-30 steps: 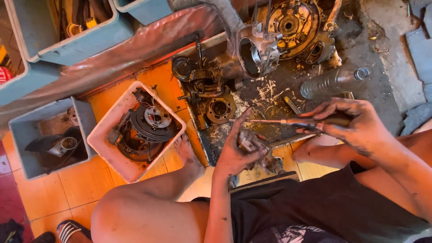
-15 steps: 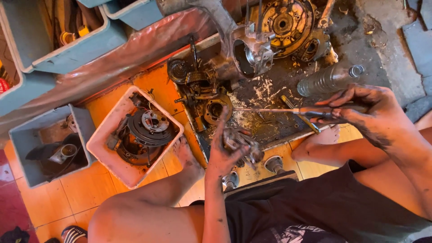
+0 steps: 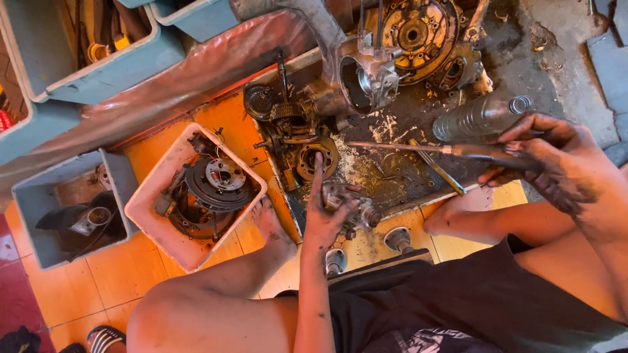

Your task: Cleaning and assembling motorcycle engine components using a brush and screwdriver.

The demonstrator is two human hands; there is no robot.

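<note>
Greasy metal part (small, grimy) sits gripped in the left hand; right hand clasps a screwdriver.

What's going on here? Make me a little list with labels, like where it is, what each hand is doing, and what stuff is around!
Place: orange tiled floor, person sitting, bare feet out
Work surface: dirty metal tray with greasy engine parts
Left hand: grips a small metal part, index finger pointing up at a round gear piece
Right hand: holds a screwdriver, tip pointing left over the tray
Near the tray: engine casing, clear plastic bottle
Boxes: pink tub with a round clutch-like part, grey bin, blue bins
</note>
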